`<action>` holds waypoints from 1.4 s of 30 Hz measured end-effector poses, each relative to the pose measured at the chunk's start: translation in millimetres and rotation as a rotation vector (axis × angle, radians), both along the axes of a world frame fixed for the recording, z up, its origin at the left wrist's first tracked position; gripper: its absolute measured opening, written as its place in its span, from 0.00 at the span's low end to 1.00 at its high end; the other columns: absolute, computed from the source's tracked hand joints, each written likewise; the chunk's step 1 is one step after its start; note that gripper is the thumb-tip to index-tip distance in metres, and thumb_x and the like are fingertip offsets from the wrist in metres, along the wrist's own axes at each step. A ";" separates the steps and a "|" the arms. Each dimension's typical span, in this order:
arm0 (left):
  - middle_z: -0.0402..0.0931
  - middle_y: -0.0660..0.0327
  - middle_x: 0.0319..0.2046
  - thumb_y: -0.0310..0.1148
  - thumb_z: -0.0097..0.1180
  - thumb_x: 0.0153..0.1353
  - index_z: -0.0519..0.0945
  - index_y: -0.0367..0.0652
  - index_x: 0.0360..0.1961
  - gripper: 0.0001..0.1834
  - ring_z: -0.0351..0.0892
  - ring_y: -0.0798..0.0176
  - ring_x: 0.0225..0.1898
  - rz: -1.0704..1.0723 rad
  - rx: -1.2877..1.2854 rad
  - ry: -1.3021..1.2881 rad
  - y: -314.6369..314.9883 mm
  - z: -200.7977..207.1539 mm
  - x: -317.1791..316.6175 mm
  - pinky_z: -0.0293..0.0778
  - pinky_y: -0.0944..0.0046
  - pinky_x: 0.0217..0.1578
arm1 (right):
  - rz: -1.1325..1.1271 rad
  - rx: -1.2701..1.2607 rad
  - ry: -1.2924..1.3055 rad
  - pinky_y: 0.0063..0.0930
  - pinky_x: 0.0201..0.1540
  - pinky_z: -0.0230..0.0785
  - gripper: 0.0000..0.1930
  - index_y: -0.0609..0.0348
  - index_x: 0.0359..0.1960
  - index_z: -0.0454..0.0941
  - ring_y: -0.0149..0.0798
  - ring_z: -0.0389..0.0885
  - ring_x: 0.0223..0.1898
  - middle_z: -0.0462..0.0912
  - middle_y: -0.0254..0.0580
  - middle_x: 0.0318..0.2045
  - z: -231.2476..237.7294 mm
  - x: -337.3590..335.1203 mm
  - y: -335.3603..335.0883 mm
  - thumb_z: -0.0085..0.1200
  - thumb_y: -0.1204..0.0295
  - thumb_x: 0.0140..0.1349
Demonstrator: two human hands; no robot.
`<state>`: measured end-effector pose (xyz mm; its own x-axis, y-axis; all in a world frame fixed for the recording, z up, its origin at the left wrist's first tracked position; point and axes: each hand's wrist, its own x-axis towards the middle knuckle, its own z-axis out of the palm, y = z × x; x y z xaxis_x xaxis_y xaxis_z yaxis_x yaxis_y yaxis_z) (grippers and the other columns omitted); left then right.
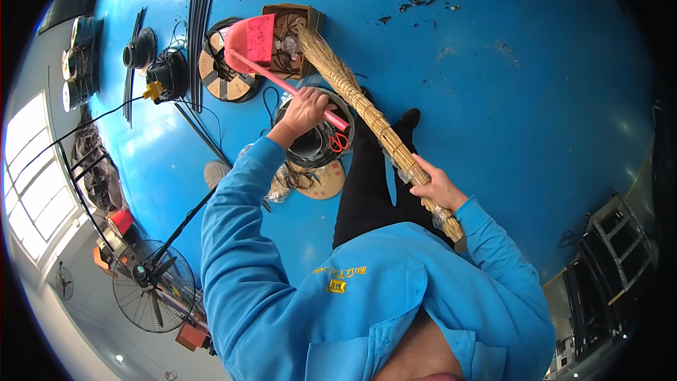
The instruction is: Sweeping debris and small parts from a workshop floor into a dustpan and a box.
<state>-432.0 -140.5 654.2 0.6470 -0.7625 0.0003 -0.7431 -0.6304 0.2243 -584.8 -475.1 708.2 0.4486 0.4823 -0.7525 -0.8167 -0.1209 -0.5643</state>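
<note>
My left hand (306, 110) is closed round the handle of a pink dustpan (252, 41). Its pan lies over the left side of an open cardboard box (313, 21), tilted, with dark specks on its surface. In my right hand (438, 185) is a straw broom (367, 109), gripped near the lower end of its bundled stalk. The broom's bristle tip reaches the right edge of the box, close to the pan. Cables and crumpled clear plastic (289, 46) show inside the box.
Cable reels (218, 74) stand beside the box, and a pair of red-handled scissors (338, 142) lies near my left hand. Dark debris (423, 0) is scattered on the blue floor (508, 127). A large fan (154, 286) stands at lower left; a metal frame (620, 240) is at right.
</note>
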 end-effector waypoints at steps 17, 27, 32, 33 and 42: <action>0.65 0.65 0.19 0.22 0.56 0.52 0.70 0.40 0.20 0.08 0.60 0.67 0.19 0.747 -0.590 -0.037 48.4 82.4 11.7 0.61 0.71 0.23 | -0.202 0.092 0.178 0.24 0.16 0.65 0.39 0.55 0.64 0.49 0.32 0.71 0.16 0.73 0.42 0.24 -72.3 40.0 -41.8 0.50 0.81 0.48; 0.68 0.65 0.19 0.29 0.49 0.60 0.70 0.42 0.21 0.10 0.67 0.69 0.25 1.062 -1.037 -0.119 51.3 146.8 -5.9 0.67 0.69 0.34 | -0.034 0.228 0.407 0.24 0.15 0.65 0.33 0.53 0.60 0.55 0.34 0.72 0.16 0.74 0.44 0.22 -171.8 77.1 -8.1 0.49 0.82 0.49; 0.67 0.64 0.17 0.29 0.46 0.62 0.68 0.44 0.20 0.12 0.67 0.67 0.25 1.068 -1.083 -0.154 55.5 164.7 -22.1 0.69 0.65 0.35 | -0.205 0.157 0.476 0.26 0.15 0.67 0.36 0.49 0.63 0.52 0.34 0.72 0.17 0.74 0.45 0.23 -167.8 90.0 -99.8 0.49 0.81 0.50; 0.67 0.64 0.17 0.29 0.45 0.62 0.68 0.44 0.20 0.13 0.67 0.67 0.25 1.077 -1.094 -0.152 57.2 167.2 -25.5 0.69 0.65 0.35 | -0.236 0.150 0.468 0.25 0.15 0.67 0.37 0.49 0.64 0.51 0.34 0.73 0.18 0.74 0.45 0.24 -164.2 92.4 -113.4 0.49 0.81 0.50; 0.66 0.64 0.16 0.30 0.42 0.65 0.66 0.46 0.19 0.14 0.67 0.67 0.24 1.099 -1.148 -0.121 68.6 174.5 -39.2 0.68 0.65 0.35 | -0.164 0.033 0.254 0.23 0.16 0.66 0.40 0.52 0.66 0.44 0.32 0.71 0.16 0.74 0.45 0.23 -97.6 125.1 -100.1 0.48 0.82 0.50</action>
